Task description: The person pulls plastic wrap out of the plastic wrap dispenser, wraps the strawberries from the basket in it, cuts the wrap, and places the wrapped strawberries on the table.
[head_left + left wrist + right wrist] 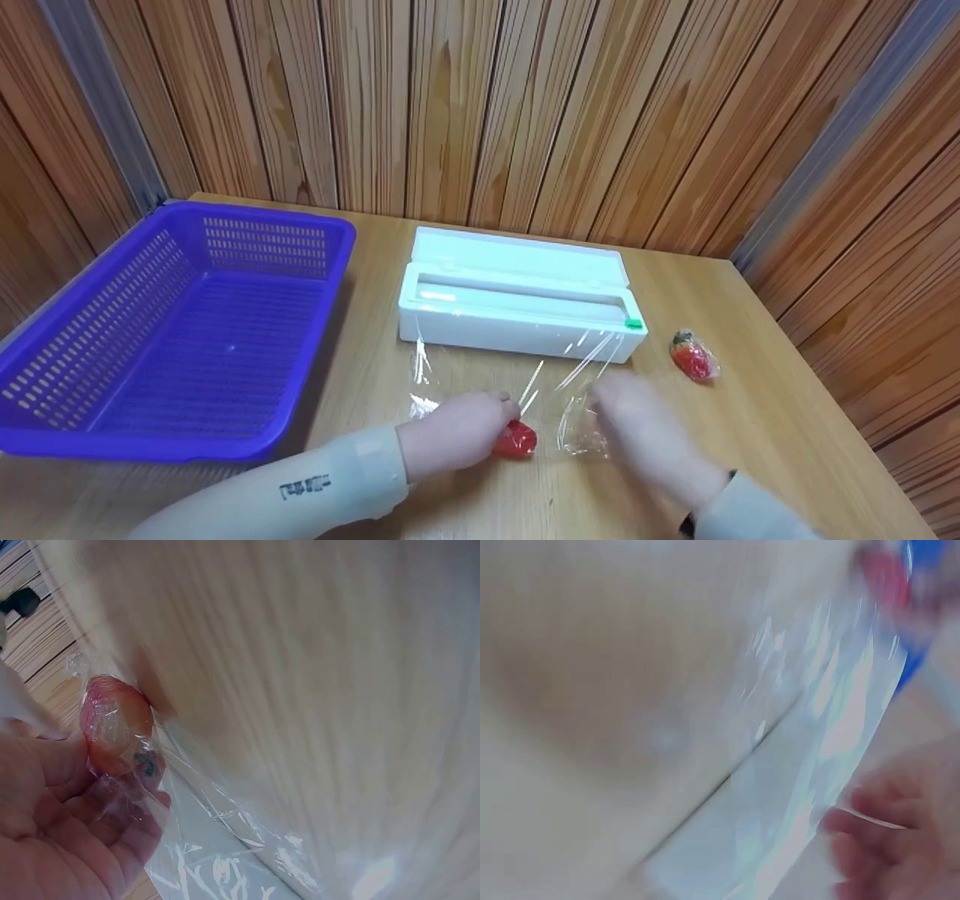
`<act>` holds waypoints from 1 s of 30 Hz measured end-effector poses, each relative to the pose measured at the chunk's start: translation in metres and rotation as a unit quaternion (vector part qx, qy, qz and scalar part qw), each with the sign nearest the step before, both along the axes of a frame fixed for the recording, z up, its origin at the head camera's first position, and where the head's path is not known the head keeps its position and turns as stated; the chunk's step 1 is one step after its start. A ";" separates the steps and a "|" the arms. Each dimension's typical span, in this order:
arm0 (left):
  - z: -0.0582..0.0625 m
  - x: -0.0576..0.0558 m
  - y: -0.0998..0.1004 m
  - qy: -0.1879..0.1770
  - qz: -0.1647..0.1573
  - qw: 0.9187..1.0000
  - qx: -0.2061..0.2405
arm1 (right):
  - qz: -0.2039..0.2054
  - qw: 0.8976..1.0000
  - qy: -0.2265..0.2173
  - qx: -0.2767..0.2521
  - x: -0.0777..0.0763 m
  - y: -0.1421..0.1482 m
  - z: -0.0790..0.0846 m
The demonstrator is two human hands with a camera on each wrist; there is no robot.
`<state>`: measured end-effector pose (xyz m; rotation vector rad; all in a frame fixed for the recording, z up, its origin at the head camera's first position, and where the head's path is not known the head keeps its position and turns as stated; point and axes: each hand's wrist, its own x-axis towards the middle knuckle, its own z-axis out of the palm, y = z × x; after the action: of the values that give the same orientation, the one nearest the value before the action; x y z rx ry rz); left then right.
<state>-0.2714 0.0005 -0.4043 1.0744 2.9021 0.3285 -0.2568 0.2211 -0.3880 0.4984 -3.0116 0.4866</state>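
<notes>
Nearest the person, the left hand (pixel 454 433) has its fingers curled round a small red toy strawberry (pixel 515 440), glossy and rounded, holding it down on a sheet of cling film (pixel 510 382) that lies flat on the wooden table (pixel 750 450); the left wrist view shows the fruit against the fingertips with thin film crinkled round it, so the wrapping looks begun but not closed. Just beside it the right hand (pixel 637 435) is smeared by blur; it seems to pinch the film's near edge at a bunched corner, though I cannot tell for certain how its fingers lie. The film, clear and wrinkled with bright creases, runs back to the white plastic cling film dispenser (pixel 517 307), a long box with its lid open and a small green slider at its right end; as far as I can judge the sheet is not yet cut free. To the right lies a wrapped strawberry (pixel 694 356), one piece done. Farther left stands a purple plastic basket (pixel 45 420), rectangular with slotted walls; wooden plank walls rise behind.
</notes>
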 end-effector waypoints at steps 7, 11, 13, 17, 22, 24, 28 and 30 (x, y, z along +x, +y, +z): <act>-0.003 -0.004 -0.003 0.006 0.009 1.000 0.024 | 0.247 0.900 0.265 0.240 0.034 -0.050 -0.022; -0.008 -0.005 -0.003 0.014 0.007 0.999 0.029 | 0.258 0.864 0.347 0.260 0.024 -0.060 -0.033; -0.009 -0.005 -0.003 0.015 0.011 0.999 0.029 | 0.263 0.862 0.352 0.252 0.019 -0.063 -0.035; -0.011 -0.006 -0.003 0.037 0.016 0.999 0.027 | 0.267 0.879 0.318 0.234 0.011 -0.064 -0.036; -0.010 -0.009 -0.005 0.062 0.024 0.998 0.023 | 0.265 0.896 0.279 0.223 0.005 -0.063 -0.034; -0.009 -0.010 -0.006 0.058 0.027 0.998 0.027 | 0.268 0.901 0.264 0.218 0.003 -0.063 -0.034; -0.008 -0.012 -0.006 0.043 0.030 0.998 0.035 | 0.268 0.907 0.246 0.211 -0.001 -0.063 -0.034; -0.007 -0.013 -0.006 0.035 0.035 0.998 0.035 | 0.266 0.909 0.243 0.211 -0.003 -0.064 -0.034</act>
<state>-0.2845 -0.0056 -0.4111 1.0148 3.0159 0.4057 -0.2600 0.1569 -0.4215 1.2669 -2.4503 -0.2672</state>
